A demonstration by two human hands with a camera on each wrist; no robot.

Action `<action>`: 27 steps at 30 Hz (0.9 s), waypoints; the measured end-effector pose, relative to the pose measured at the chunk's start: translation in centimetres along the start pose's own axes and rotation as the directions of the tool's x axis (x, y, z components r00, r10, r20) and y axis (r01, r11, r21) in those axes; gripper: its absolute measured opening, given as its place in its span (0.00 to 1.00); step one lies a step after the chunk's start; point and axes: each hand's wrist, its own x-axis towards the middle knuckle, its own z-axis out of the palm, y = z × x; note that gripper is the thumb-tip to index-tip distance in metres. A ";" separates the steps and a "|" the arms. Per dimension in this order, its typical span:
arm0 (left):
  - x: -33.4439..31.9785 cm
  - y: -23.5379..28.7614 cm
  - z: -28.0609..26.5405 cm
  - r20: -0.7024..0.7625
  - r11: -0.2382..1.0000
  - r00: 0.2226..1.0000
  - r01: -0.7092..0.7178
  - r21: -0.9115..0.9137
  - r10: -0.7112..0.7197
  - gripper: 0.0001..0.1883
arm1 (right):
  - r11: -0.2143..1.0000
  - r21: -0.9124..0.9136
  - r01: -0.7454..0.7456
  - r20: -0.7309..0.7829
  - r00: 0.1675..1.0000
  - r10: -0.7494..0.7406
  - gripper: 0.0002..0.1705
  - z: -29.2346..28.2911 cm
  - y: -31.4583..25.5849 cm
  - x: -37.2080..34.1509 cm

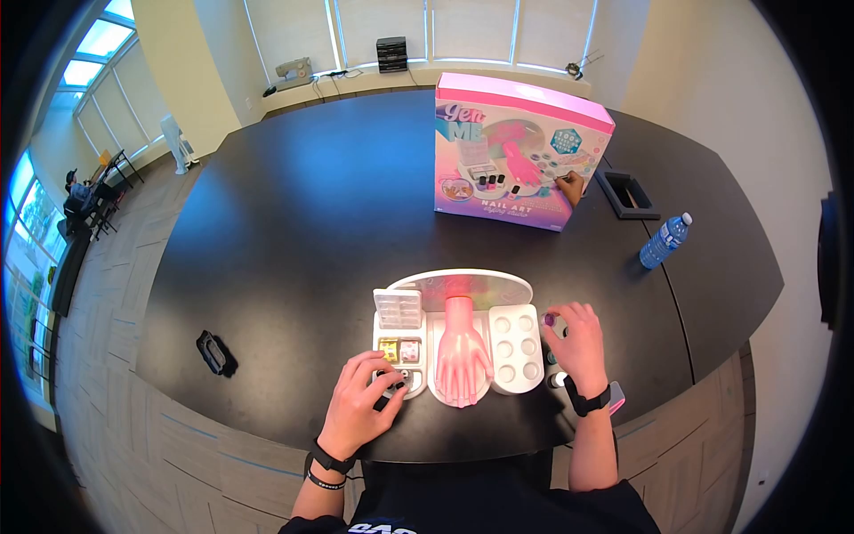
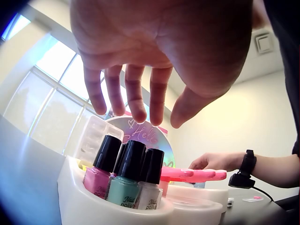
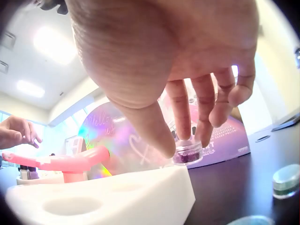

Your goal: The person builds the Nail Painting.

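Note:
My right hand (image 1: pixel 576 343) pinches a small clear jar of purple glitter (image 3: pixel 187 153) between thumb and fingertips, just beside the white block with round hollows (image 1: pixel 515 384). With fingers spread and loosely bent, my left hand (image 1: pixel 356 402) hovers over the near left tray. Three nail polish bottles with black caps stand upright there: a pink bottle (image 2: pixel 96 180), a teal bottle (image 2: pixel 123 187) and a pale bottle (image 2: pixel 150 194). Between the hands, a pink model hand (image 1: pixel 461 356) lies palm down on the white nail art stand, before its shiny backboard (image 1: pixel 498 287).
The nail art box (image 1: pixel 525 160) stands behind the stand. A water bottle (image 1: pixel 665 240) is to the right, near a black table socket box (image 1: pixel 628 194). Another glitter jar (image 3: pixel 286 181) lies right of the block. A dark object (image 1: pixel 215 353) lies far left.

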 end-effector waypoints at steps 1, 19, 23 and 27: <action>0.0 -0.1 0.1 0.002 1.000 1.000 -0.001 0.005 0.001 0.13 | 1.000 0.011 0.027 -0.018 0.999 -0.026 0.13 0.0 -0.3 0.1; -0.1 0.2 -0.1 0.022 0.999 1.000 0.010 0.033 -0.011 0.14 | 0.977 0.119 0.178 0.063 0.980 -0.186 0.11 2.3 -4.4 1.1; -0.2 0.1 -0.2 0.012 0.999 1.000 0.012 0.040 -0.013 0.14 | 0.973 0.137 0.187 0.081 0.977 -0.199 0.11 2.4 -4.7 1.0; -0.2 0.1 -0.1 0.012 0.999 1.000 0.011 0.041 -0.011 0.15 | 0.975 0.122 0.186 0.071 0.978 -0.195 0.10 2.5 -4.9 1.0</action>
